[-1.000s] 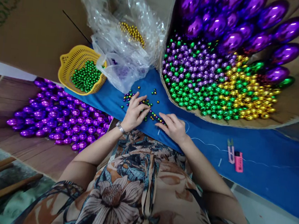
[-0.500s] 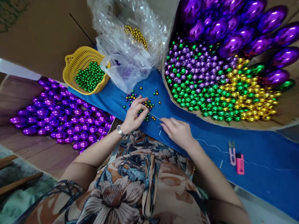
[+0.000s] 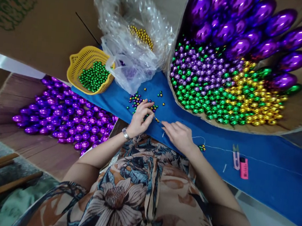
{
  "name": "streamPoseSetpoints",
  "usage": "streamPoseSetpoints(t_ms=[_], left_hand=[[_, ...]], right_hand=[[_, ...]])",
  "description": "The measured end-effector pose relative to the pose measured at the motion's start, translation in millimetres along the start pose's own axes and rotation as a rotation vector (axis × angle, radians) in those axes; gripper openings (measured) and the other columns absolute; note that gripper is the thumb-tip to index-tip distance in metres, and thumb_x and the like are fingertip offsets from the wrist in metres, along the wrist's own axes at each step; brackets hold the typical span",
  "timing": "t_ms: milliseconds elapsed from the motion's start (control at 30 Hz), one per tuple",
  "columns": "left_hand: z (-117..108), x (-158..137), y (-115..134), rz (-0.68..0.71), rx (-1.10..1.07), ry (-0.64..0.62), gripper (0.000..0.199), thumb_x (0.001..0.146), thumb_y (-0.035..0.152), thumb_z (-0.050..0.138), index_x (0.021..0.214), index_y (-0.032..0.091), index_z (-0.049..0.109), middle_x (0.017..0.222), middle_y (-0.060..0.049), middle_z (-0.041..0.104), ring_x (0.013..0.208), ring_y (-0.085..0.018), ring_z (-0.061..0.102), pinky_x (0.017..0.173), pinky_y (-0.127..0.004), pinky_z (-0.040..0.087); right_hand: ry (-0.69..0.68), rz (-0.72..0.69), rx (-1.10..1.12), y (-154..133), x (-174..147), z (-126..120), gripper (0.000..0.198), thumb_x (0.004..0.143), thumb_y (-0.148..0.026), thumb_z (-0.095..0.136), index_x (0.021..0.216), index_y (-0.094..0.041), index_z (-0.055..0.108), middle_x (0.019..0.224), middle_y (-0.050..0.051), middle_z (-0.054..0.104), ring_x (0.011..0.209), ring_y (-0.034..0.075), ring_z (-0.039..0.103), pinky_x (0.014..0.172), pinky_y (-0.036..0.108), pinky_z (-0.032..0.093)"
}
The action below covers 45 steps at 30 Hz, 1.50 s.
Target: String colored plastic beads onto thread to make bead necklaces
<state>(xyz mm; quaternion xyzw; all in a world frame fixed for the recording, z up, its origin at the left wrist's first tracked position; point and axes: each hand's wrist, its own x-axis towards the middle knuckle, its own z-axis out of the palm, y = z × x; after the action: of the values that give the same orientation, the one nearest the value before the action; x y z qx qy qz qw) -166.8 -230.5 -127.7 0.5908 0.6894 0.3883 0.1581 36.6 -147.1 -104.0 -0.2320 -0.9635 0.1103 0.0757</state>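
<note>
My left hand (image 3: 140,118), with a watch at its wrist, is closed in a pinch above a scatter of small beads (image 3: 136,100) in green, gold and purple. What its fingertips hold is too small to make out. Facing it, my right hand (image 3: 178,134) pinches a thin, straight strand (image 3: 160,121), thread or needle, which reaches toward the left fingertips. A few gold beads (image 3: 156,119) are close to the strand's left end. White thread (image 3: 225,149) trails to the right behind my right wrist, and a small bead cluster (image 3: 202,147) lies beside it on the blue cloth (image 3: 270,154).
A yellow basket (image 3: 73,69) of green beads and a clear plastic bag (image 3: 139,14) with gold beads stand behind. Cardboard boxes (image 3: 173,88) hold purple, green and gold beads. Thread snips (image 3: 236,158) and a pink lighter (image 3: 244,168) lie at right.
The view has shifted slightly. A small bead cluster now shows by the thread behind my right wrist. The gap between my hands has narrowed a little.
</note>
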Motion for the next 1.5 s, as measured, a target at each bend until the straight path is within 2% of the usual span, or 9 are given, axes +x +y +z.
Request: streamPoseSetpoints(t_ms=[100,233,333,467,600,667,900,1300,1500], left_hand=[[3,-7,0,0.11,0.104,0.012,0.017,0.095,0.032,0.05,0.095,0.02,0.062,0.135,-0.011,0.056,0.143,-0.027,0.034,0.115,-0.054,0.034],[9,-16,-5,0.318,0.276,-0.115,0.019,0.089,0.034,0.06,0.106,0.028,0.068,0.147,-0.008,0.045,0.149,-0.035,0.015,0.116,-0.064,0.024],[14,-17,-10,0.269,0.363,-0.15,0.026,0.089,0.035,0.061,0.115,0.032,0.066,0.149,-0.007,0.043,0.15,-0.036,0.012,0.115,-0.067,0.02],[11,-13,-18,0.192,0.389,-0.067,0.029,0.089,0.032,0.061,0.117,0.03,0.064,0.148,-0.008,0.045,0.15,-0.035,0.015,0.116,-0.067,0.016],[1,-11,-22,0.129,0.338,0.062,0.025,0.091,0.029,0.058,0.114,0.026,0.065,0.14,-0.01,0.052,0.146,-0.033,0.026,0.115,-0.063,0.024],[-3,-14,-23,0.1,0.308,0.081,0.021,0.092,0.028,0.055,0.109,0.023,0.067,0.135,-0.01,0.056,0.143,-0.031,0.032,0.114,-0.059,0.029],[-2,-27,-19,0.092,0.254,0.016,0.016,0.092,0.029,0.054,0.1,0.022,0.067,0.131,-0.01,0.058,0.142,-0.03,0.033,0.114,-0.058,0.03],[9,-30,-17,0.109,0.312,-0.017,0.021,0.092,0.03,0.055,0.109,0.027,0.067,0.139,-0.008,0.052,0.144,-0.032,0.028,0.115,-0.063,0.024],[12,-30,-13,0.125,0.318,-0.037,0.021,0.091,0.03,0.056,0.108,0.028,0.068,0.138,-0.009,0.053,0.145,-0.033,0.027,0.113,-0.064,0.026]], right_hand=[[0.057,0.02,0.017,9,-5,7,0.029,0.1,-0.032,0.044,0.111,-0.02,0.068,0.084,0.002,0.073,0.075,0.012,0.06,0.073,0.023,0.038],[0.106,0.078,0.008,24,-18,7,0.026,0.099,-0.031,0.046,0.11,-0.019,0.068,0.09,0.002,0.074,0.078,0.012,0.063,0.073,0.023,0.04],[0.089,0.075,0.019,22,-20,8,0.027,0.1,-0.031,0.046,0.111,-0.02,0.068,0.09,0.002,0.074,0.078,0.012,0.063,0.073,0.023,0.04],[0.052,0.096,0.05,13,-15,13,0.03,0.1,-0.033,0.043,0.112,-0.021,0.068,0.088,0.003,0.072,0.078,0.012,0.063,0.072,0.023,0.039],[0.009,0.085,0.063,8,-13,18,0.033,0.101,-0.036,0.042,0.112,-0.022,0.069,0.085,0.003,0.069,0.075,0.011,0.061,0.065,0.022,0.037],[-0.015,0.073,0.059,7,-14,21,0.034,0.101,-0.037,0.041,0.113,-0.022,0.069,0.084,0.002,0.069,0.073,0.01,0.061,0.062,0.023,0.035],[-0.114,0.091,0.054,6,-15,24,0.038,0.101,-0.04,0.038,0.115,-0.023,0.069,0.084,0.003,0.069,0.069,0.01,0.06,0.057,0.025,0.031],[-0.306,0.133,0.034,-5,-10,21,0.04,0.102,-0.039,0.033,0.121,-0.025,0.065,0.094,0.005,0.069,0.072,0.011,0.062,0.057,0.024,0.03],[-0.304,0.144,0.024,-6,-11,22,0.039,0.101,-0.037,0.034,0.123,-0.025,0.064,0.094,0.006,0.069,0.072,0.012,0.063,0.056,0.025,0.03]])
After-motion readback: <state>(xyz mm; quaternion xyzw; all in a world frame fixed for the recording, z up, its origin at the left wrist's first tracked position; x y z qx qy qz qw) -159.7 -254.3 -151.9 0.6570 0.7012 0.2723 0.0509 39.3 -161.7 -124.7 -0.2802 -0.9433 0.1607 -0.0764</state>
